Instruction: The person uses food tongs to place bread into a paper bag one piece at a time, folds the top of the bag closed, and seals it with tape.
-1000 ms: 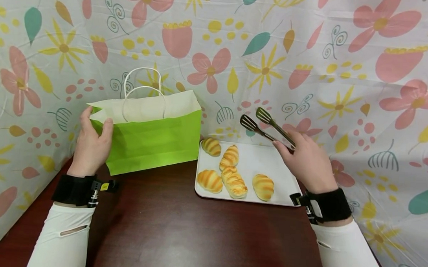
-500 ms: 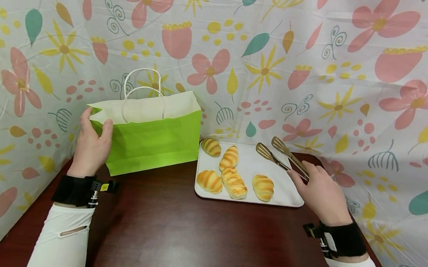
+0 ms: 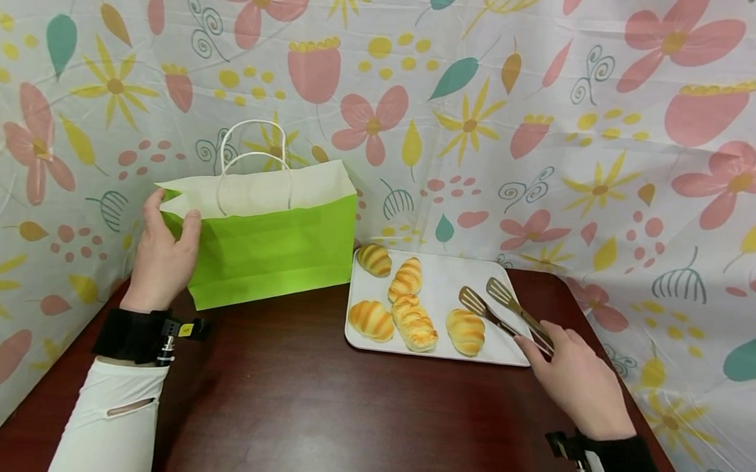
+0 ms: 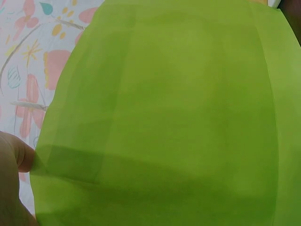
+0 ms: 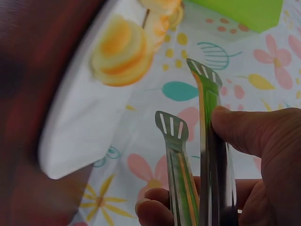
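Note:
My left hand [image 3: 160, 260] grips the left side of a bright green paper bag [image 3: 271, 249] with white rope handles, its thumb on the front near the top edge. Green paper [image 4: 174, 108] fills most of the left wrist view. In my right hand [image 3: 582, 382] are metal tongs [image 3: 513, 316] with two slotted heads standing apart, nothing between them. Those heads overlap the right part of a white tray [image 3: 439, 266] in the head view, just beside a striped bread roll [image 3: 465, 332]. Several other breads, including a twisted loaf [image 3: 414, 323], lie on the tray's left half.
The dark wooden table [image 3: 322, 408] runs from the tray's front edge towards me. Behind and beside it hangs a flower-patterned curtain [image 3: 546, 75], close to the bag and the tray's back edge.
My right hand has moved down and to the right with the tongs, which have come down from in front of the curtain to the tray's right side. The left hand and bag have stayed put.

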The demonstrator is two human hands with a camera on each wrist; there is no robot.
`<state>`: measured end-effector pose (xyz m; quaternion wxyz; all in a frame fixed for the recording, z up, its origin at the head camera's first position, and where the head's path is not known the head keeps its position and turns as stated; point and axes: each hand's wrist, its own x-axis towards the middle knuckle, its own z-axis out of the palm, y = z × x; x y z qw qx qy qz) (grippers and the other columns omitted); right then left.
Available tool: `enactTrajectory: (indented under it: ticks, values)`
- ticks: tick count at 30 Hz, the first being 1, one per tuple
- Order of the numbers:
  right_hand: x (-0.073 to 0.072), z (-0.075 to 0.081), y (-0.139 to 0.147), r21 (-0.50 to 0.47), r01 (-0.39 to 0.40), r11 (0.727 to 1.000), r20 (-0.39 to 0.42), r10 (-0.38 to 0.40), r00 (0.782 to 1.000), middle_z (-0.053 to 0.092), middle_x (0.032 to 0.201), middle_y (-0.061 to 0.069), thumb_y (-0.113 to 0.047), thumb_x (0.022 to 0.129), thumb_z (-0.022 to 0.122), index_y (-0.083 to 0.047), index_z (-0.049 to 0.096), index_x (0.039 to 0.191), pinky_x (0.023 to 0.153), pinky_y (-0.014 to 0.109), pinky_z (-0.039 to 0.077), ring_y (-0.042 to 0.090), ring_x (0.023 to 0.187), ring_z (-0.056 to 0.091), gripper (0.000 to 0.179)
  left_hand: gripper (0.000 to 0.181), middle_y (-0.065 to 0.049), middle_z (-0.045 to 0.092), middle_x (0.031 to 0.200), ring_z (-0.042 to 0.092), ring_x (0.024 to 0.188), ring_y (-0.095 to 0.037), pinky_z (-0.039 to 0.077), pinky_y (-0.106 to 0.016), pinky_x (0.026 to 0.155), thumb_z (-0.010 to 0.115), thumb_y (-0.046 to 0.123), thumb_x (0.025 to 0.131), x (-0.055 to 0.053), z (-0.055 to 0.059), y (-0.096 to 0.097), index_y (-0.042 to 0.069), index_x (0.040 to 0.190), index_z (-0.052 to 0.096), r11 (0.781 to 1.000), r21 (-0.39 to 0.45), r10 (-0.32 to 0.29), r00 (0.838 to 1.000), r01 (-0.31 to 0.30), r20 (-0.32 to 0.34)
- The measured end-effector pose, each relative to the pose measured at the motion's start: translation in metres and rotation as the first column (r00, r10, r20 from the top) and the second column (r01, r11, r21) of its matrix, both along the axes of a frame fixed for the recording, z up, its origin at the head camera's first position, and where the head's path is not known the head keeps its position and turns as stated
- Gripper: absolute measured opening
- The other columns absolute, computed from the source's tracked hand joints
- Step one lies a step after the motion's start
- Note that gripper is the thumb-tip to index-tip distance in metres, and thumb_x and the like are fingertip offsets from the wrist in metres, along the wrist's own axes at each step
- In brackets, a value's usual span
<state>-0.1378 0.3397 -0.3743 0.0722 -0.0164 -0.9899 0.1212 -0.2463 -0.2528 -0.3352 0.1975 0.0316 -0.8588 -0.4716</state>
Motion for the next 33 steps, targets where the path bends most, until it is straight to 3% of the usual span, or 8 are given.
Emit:
enactTrajectory:
  ticks: [8,16,25,33]
  values:
    - [0.018,-0.015,0.003,-0.001,0.019,1.0,0.095,-0.018,0.995,0.059,0.13,0.032,-0.075,0.097,0.046,0.005,0.052,0.143,0.071,0.057,0.05,0.046,0.104,0.063,0.093,0.077,-0.039,0.03,0.154,0.04,0.126,-0.053,0.028,-0.066,0.104,0.035,0.056,0.106,-0.001,0.0,0.0,0.023,0.165,-0.001,1.0,0.002,0.002,1.0,-0.002,-0.004]
    - [0.028,-0.02,-0.004,0.0,0.009,1.0,0.052,-0.009,0.999,0.062,0.127,0.029,-0.074,0.097,0.048,0.005,0.056,0.14,0.075,0.063,0.048,0.049,0.109,0.062,0.089,0.077,-0.039,0.029,0.155,0.04,0.124,-0.054,0.028,-0.065,0.104,0.034,0.056,0.106,-0.001,-0.001,-0.003,0.021,0.164,-0.002,1.0,0.003,-0.002,1.0,0.002,-0.008]
    - [0.03,-0.028,-0.012,0.032,0.039,0.999,0.038,-0.04,0.998,0.063,0.107,0.025,-0.069,0.099,0.051,0.01,0.058,0.132,0.063,0.058,0.049,0.043,0.088,0.065,0.085,0.076,-0.039,0.03,0.155,0.041,0.125,-0.053,0.028,-0.066,0.104,0.034,0.055,0.106,-0.001,0.0,0.0,0.021,0.164,-0.001,1.0,-0.002,0.003,1.0,-0.003,-0.001]
    - [0.03,-0.034,-0.026,0.055,0.053,0.997,0.025,-0.054,0.998,0.06,0.114,0.034,-0.064,0.1,0.055,0.012,0.057,0.134,0.066,0.062,0.051,0.052,0.092,0.065,0.082,0.076,-0.038,0.027,0.157,0.04,0.127,-0.054,0.028,-0.066,0.104,0.034,0.055,0.106,-0.002,-0.001,0.0,0.022,0.164,-0.001,1.0,-0.002,-0.007,1.0,0.007,-0.002]
